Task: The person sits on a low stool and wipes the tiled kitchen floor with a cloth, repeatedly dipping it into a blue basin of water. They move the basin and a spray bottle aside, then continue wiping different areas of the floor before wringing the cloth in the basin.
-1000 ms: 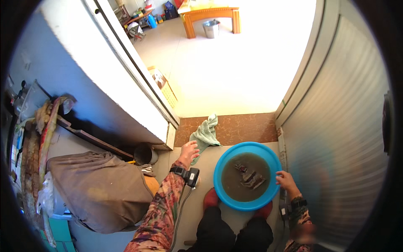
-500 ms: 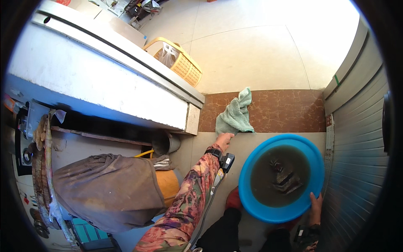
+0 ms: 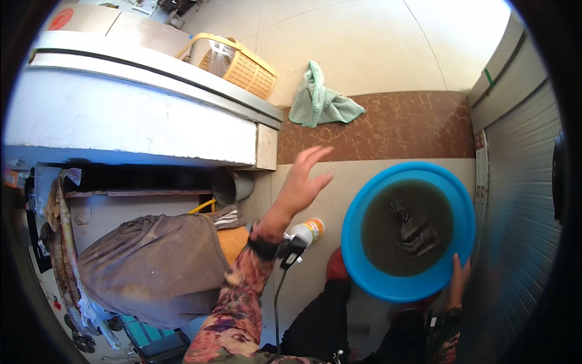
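1. Pale tiled floor (image 3: 364, 54) takes up the upper middle, wide and open; a brown patterned strip (image 3: 400, 124) crosses it just above the basin.
2. White appliance top (image 3: 139, 115) runs along the left side, its long edge slanting down toward the right and ending at a corner close to the raised hand.
3. Grey ribbed shutter (image 3: 515, 200) closes off the right side, leaving only a narrow gap beside the basin.
4. Blue round basin (image 3: 407, 230) sits low at the right, tipped slightly, with no long axis to speak of. It holds murky brown water with a dark soaked item (image 3: 415, 227) lying in the middle.
5. Brown cloth heap (image 3: 151, 267) lies lower left, under the appliance.
6. Woven yellow basket (image 3: 242, 67) stands at the top, holding a pale bag.
7. Green rag (image 3: 318, 100) lies crumpled where the tiles meet the brown strip.
8. Left hand (image 3: 303, 179) hangs in the air, fingers spread, holding nothing, well apart from the basin.
9. Right hand (image 3: 458, 280) grips the basin's lower right rim, fingers curled over the edge.
10. White bottle (image 3: 306, 230) lies just behind the left wrist.
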